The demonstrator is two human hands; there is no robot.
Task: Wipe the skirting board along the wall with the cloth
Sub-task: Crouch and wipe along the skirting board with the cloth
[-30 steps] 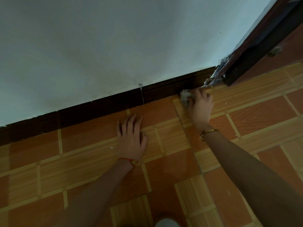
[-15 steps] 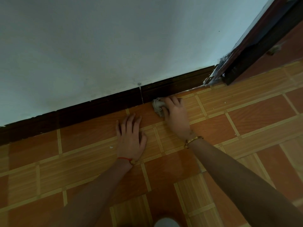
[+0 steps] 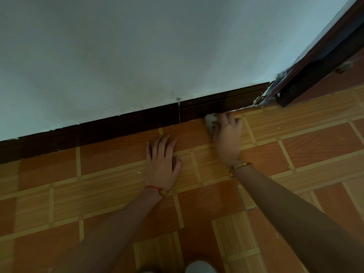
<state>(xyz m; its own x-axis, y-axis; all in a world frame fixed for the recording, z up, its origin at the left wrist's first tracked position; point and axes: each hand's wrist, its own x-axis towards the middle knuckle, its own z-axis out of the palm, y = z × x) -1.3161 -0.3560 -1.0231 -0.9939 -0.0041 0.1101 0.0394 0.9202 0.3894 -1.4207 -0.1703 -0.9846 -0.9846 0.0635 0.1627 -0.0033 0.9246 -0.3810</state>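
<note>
Dark brown wooden skirting board runs along the foot of a pale blue-white wall, where the tiled floor's far edge meets it. Its long axis slants across the view, low at the left and rising toward a dark door frame at the far right corner of the floor.

A crumpled whitish cloth sits bunched at the base of the board, touching it, just right of a thin pale vertical seam in the board. The right hand grips the cloth, fingers curled over it; a gold bracelet circles that wrist.

Half a second ago the cloth was nearer the seam; a second ago it was farther right, close to the door frame. So the hand has swept left and is now coming back right, which suggests back-and-forth scrubbing over this one stretch, with the long run of board to the left not yet reached.

The left hand lies flat on the orange and tan floor tiles, fingers straight and slightly spread, unmoved, bracing the body. A red cord rings its wrist.
</note>
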